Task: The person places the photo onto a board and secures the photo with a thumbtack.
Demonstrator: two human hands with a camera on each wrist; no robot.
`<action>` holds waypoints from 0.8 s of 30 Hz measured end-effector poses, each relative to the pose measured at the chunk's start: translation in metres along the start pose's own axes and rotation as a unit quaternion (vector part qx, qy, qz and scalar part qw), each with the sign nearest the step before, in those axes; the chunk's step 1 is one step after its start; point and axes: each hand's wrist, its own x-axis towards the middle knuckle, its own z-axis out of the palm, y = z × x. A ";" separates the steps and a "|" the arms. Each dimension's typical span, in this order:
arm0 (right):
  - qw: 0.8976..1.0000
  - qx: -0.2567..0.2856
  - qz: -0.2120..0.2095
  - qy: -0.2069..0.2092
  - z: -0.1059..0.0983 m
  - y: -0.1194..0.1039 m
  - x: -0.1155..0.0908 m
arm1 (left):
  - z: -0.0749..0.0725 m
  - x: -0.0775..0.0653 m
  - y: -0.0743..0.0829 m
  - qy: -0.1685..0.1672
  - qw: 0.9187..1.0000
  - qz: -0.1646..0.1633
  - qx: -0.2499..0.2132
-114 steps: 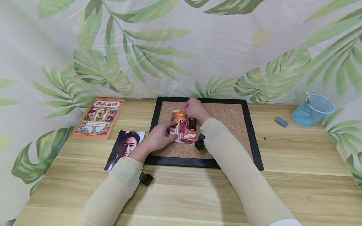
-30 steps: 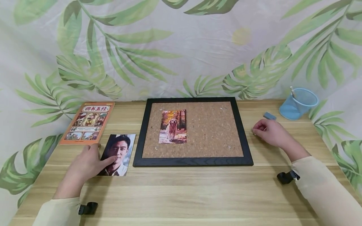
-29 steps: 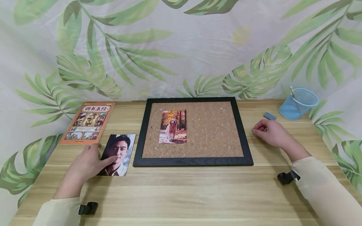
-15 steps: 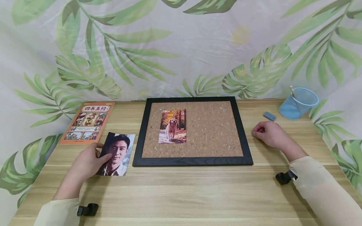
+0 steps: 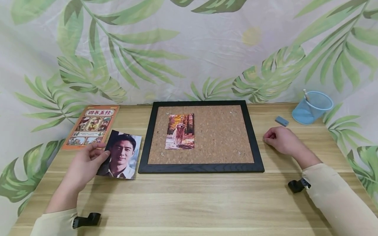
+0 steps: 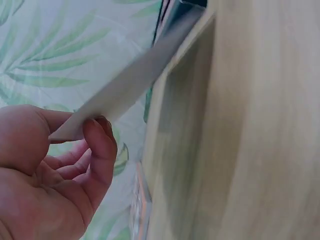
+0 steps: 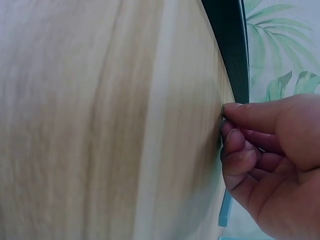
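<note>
Thumb and fingers of my left hand (image 5: 84,164) pinch the left edge of a portrait photo (image 5: 121,154). The photo is tilted and raised off the table; in the left wrist view the photo (image 6: 125,85) shows nearly edge-on. Beside it lies a black-framed corkboard (image 5: 224,137), with a dog photo (image 5: 179,132) on its left part. My right hand (image 5: 282,140) is low over the table, right of the frame. In the right wrist view, the right hand (image 7: 275,155) has thumb and forefinger tips together on a tiny thing, apparently a thumbtack, mostly hidden.
An orange book (image 5: 91,127) lies at the back left. Beyond my right hand are a blue-grey eraser (image 5: 282,121) and a blue mesh pen cup (image 5: 310,109) with a stick in it. A leaf-patterned cloth (image 5: 206,49) hangs behind the wooden table (image 5: 189,203).
Both hands have left the dog photo on the corkboard. The left moved to the portrait photo, pinched its edge and lifted it. The right went to the table right of the frame and stays there.
</note>
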 end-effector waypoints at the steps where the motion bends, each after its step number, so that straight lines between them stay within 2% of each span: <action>1: 1.000 -0.002 -0.004 0.001 0.000 0.000 0.000 | 0.000 0.000 0.002 0.006 1.000 0.005 -0.006; 8: 1.000 -0.010 -0.013 0.005 -0.002 -0.004 -0.002 | 0.002 0.000 0.019 0.040 0.998 0.035 -0.028; 14: 1.000 -0.002 -0.008 0.009 -0.006 -0.010 -0.005 | 0.012 0.001 0.037 0.056 0.996 0.055 -0.046; 18: 1.000 0.001 -0.013 0.021 -0.008 -0.014 -0.008 | 0.023 0.005 0.051 0.039 0.996 0.063 -0.059; 24: 0.999 0.005 -0.013 0.030 -0.008 -0.016 -0.012 | 0.040 0.011 0.074 -0.016 0.994 0.088 -0.062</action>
